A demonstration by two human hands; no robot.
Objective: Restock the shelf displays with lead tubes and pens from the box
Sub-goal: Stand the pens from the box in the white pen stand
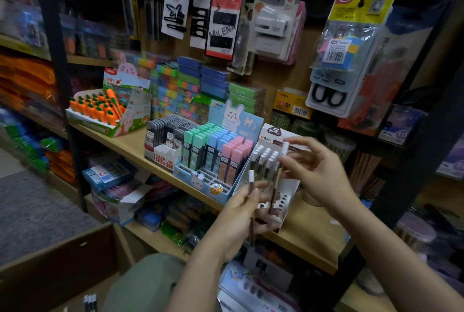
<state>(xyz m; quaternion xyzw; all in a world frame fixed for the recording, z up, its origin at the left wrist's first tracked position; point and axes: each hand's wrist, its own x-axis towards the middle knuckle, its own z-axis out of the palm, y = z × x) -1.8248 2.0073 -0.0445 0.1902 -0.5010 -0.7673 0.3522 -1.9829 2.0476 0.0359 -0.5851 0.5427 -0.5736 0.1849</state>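
Note:
My left hand [241,216] grips a dark brown pen with a white cap [251,201], held upright in front of the white pen display box [286,191] on the wooden shelf [130,143]. My right hand [311,166] pinches a second white-capped pen [283,155] just above the box's rows of holes. Several capped pens [265,156] stand in the back rows of that box; the front holes show dark openings. Left of it sits a blue bunny display [218,151] of green, blue and pink lead tubes, then a box of black lead tubes [165,136].
A carrot-shaped item display [105,111] stands at the shelf's left end. Packaged goods hang on hooks above [223,23]. A brown cardboard box edge [62,254] lies at lower left, with some pens [90,301] near the bottom edge. Lower shelves hold mixed stationery.

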